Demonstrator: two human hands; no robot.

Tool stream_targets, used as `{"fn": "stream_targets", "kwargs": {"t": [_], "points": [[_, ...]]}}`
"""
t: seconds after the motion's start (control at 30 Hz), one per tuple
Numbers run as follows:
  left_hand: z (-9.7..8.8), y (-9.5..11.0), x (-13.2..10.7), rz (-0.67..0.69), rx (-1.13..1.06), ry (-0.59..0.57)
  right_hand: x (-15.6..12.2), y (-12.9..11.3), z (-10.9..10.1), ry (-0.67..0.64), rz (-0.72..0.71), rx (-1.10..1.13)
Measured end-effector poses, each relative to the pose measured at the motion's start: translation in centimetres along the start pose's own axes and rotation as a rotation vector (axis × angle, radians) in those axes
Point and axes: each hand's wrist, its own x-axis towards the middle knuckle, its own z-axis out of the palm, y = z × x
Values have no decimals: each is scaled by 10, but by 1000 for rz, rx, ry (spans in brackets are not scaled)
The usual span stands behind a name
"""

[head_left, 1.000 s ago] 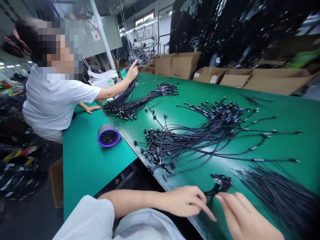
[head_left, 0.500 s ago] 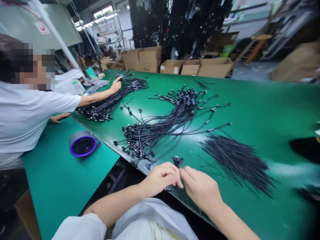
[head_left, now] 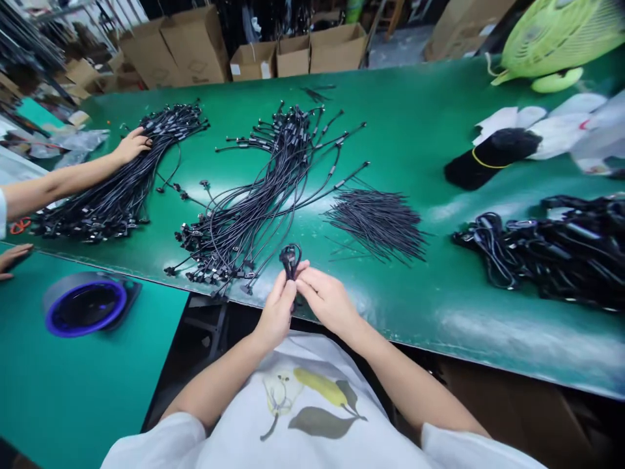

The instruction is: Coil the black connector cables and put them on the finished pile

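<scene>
At the table's front edge, my left hand (head_left: 274, 314) is closed round a folded black cable (head_left: 290, 258), whose looped top and connector stick up above the fingers. My right hand (head_left: 333, 303) pinches at the same cable from the other side; a thin tie between its fingertips cannot be made out. Just beyond my hands, to the left, lies a spread of loose black cables (head_left: 263, 195) with connectors at both ends. A heap of thin black ties (head_left: 378, 220) is ahead to the right.
Folded cable bundles (head_left: 547, 254) cover the right of the green table (head_left: 415, 130). Behind them are a banded black bundle (head_left: 488, 156) and a green fan (head_left: 551, 39). A co-worker's hand (head_left: 131, 144) rests on another cable pile (head_left: 122, 189). A tape roll (head_left: 85, 306) lies left.
The view has swung right and down, bringing the fan and folded bundles into sight. My hands have shifted on the cable, which now stands upright between them.
</scene>
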Motion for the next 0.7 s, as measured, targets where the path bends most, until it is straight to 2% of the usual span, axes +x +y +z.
{"fn": "stream_targets", "kwargs": {"t": [0.07, 0.1, 0.17, 0.23, 0.37, 0.43, 0.53, 0.7], "points": [[3, 5, 5, 43, -73, 4, -5, 8, -8, -108, 21, 91], [4, 7, 8, 64, -105, 9, -8, 11, -14, -109, 58, 100], [7, 8, 13, 59, -128, 21, -10, 15, -25, 19, 143, 123], [11, 4, 16, 34, -76, 4, -6, 14, -32, 187, 164, 206], [22, -12, 16, -35, 165, -113, 12, 12, -24, 276, 103, 341], [25, -14, 16, -104, 179, -173, 20, 14, -18, 350, 159, 407], [30, -5, 16, -258, 95, -233, 23, 20, -14, 429, 254, 602], [38, 7, 10, -455, 11, -227, 15, 26, -16, 394, 365, 888]]}}
